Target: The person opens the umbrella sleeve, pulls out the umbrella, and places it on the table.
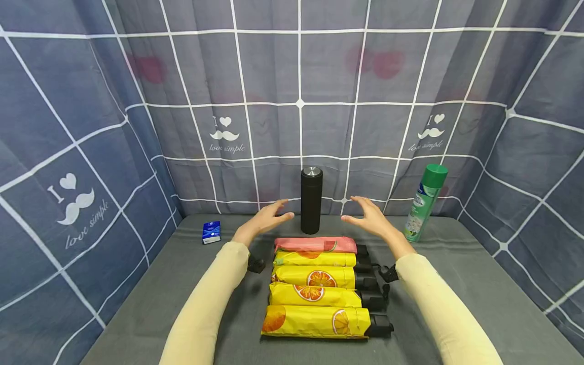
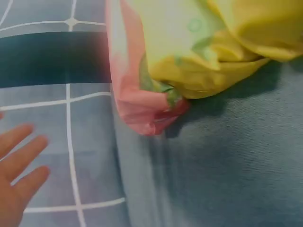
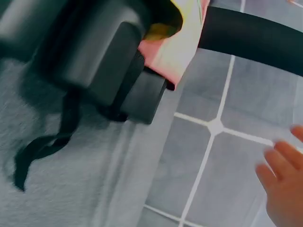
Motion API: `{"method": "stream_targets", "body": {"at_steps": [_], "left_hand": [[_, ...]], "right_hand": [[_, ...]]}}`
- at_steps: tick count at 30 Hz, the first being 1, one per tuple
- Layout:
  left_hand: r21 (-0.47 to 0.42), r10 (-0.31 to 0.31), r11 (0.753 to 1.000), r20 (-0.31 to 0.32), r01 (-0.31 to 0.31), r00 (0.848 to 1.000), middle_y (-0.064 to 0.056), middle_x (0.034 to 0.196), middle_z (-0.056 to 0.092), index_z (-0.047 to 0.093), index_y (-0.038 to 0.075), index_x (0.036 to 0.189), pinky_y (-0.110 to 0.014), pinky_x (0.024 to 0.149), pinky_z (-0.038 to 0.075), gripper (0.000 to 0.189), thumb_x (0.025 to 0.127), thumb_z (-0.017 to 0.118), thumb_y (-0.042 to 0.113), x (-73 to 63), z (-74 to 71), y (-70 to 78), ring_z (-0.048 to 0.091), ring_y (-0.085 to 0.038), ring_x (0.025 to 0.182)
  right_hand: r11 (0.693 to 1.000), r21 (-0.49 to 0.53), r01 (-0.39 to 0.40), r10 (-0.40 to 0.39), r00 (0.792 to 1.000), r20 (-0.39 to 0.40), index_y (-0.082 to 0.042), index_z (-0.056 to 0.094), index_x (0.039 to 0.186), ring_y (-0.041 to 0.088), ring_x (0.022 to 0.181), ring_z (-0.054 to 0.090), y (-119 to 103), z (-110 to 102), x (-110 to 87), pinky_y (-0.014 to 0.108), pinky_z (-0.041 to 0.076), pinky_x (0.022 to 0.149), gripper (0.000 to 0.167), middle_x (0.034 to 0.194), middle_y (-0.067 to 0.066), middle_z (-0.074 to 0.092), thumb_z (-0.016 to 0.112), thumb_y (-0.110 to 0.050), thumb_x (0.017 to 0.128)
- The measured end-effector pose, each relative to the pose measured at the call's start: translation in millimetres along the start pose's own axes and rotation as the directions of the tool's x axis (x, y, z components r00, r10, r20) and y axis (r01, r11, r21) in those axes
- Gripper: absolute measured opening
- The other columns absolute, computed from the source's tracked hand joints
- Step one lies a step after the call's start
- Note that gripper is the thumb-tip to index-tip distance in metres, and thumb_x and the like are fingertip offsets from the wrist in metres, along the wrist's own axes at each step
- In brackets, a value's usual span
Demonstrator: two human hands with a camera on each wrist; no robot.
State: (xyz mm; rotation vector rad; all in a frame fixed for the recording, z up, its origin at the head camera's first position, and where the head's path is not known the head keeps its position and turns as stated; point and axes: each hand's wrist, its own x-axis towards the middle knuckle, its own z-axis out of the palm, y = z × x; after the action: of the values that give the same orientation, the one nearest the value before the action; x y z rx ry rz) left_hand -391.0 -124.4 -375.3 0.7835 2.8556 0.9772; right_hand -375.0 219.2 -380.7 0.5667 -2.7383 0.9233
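Note:
My left hand (image 1: 264, 221) hovers to the left of a black thermos bottle (image 1: 311, 203) with a silver lid, its fingers spread and holding nothing. On the bottle's other side is my right hand (image 1: 371, 220), likewise with fingers extended and nothing held. Neither hand touches the bottle, which stands upright. In front of it lies a row of folded umbrellas: a pink one (image 1: 315, 245) in a watermelon sleeve at the back, then several yellow ones, the nearest yellow umbrella (image 1: 315, 321) with orange slices. Their black handles point right; a black wrist strap (image 3: 45, 144) hangs from one.
A green spray can (image 1: 425, 203) stands at the back right, beyond my right hand. At the back left sits a small blue and white box (image 1: 211, 232). Blue-grey checked curtains (image 1: 274, 66) enclose the grey cloth-covered table (image 1: 150, 314) at the back and both sides.

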Motion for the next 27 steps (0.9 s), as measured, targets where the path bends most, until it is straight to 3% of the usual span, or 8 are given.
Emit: {"method": "stream_targets", "body": {"at_steps": [4, 9, 15, 22, 27], "left_hand": [[-0.102, 0.024, 0.995, 0.071, -0.017, 0.997, -0.014, 0.134, 0.051, 0.046, 0.013, 0.140, -0.046, 0.097, 0.039, 0.059, 0.092, 0.057, 0.044, -13.6, 2.5, -14.2, 0.048, -0.031, 0.121], [-0.164, 0.066, 0.985, 0.085, -0.051, 0.994, -0.017, 0.130, 0.054, 0.052, 0.007, 0.135, -0.045, 0.095, 0.042, 0.050, 0.092, 0.059, 0.033, -26.4, 11.1, -32.2, 0.051, -0.031, 0.117], [-0.239, 0.105, 0.968, 0.087, -0.081, 0.991, -0.027, 0.131, 0.050, 0.049, -0.003, 0.134, -0.050, 0.096, 0.039, 0.048, 0.092, 0.057, 0.020, -33.7, 23.1, -48.4, 0.050, -0.038, 0.117], [-0.293, 0.123, 0.951, 0.077, -0.095, 0.989, -0.021, 0.134, 0.049, 0.049, -0.003, 0.134, -0.050, 0.098, 0.037, 0.045, 0.093, 0.057, 0.015, -34.6, 38.8, -57.3, 0.043, -0.040, 0.123], [-0.337, 0.163, 0.932, 0.067, -0.132, 0.984, -0.027, 0.128, 0.052, 0.048, -0.010, 0.131, -0.049, 0.094, 0.041, 0.043, 0.093, 0.057, 0.006, -37.6, 45.9, -63.6, 0.050, -0.040, 0.115]], "right_hand": [[0.987, 0.162, -0.010, -0.001, 0.998, 0.066, -0.003, 0.041, 0.140, 0.039, 0.125, 0.041, 11.6, -3.9, -14.5, 0.053, 0.035, 0.099, 0.071, 0.139, 0.023, 0.042, 0.067, -0.042, 0.086], [0.950, 0.310, -0.041, 0.006, 0.994, 0.113, 0.002, 0.050, 0.132, 0.038, 0.117, 0.050, 31.6, -2.8, -30.6, 0.049, 0.042, 0.093, 0.058, 0.130, 0.023, 0.052, 0.067, -0.032, 0.088], [0.927, 0.370, -0.063, 0.000, 0.986, 0.168, 0.005, 0.051, 0.130, 0.035, 0.113, 0.054, 52.1, 7.5, -44.2, 0.045, 0.046, 0.089, 0.053, 0.127, 0.026, 0.053, 0.065, -0.027, 0.090], [0.911, 0.403, -0.087, -0.009, 0.973, 0.231, 0.007, 0.054, 0.127, 0.033, 0.107, 0.057, 67.5, 17.9, -54.8, 0.041, 0.048, 0.087, 0.047, 0.123, 0.025, 0.056, 0.065, -0.021, 0.090], [0.904, 0.415, -0.101, -0.016, 0.963, 0.270, 0.008, 0.055, 0.126, 0.027, 0.103, 0.060, 76.2, 26.2, -56.8, 0.038, 0.050, 0.085, 0.046, 0.121, 0.025, 0.057, 0.065, -0.019, 0.090]]}}
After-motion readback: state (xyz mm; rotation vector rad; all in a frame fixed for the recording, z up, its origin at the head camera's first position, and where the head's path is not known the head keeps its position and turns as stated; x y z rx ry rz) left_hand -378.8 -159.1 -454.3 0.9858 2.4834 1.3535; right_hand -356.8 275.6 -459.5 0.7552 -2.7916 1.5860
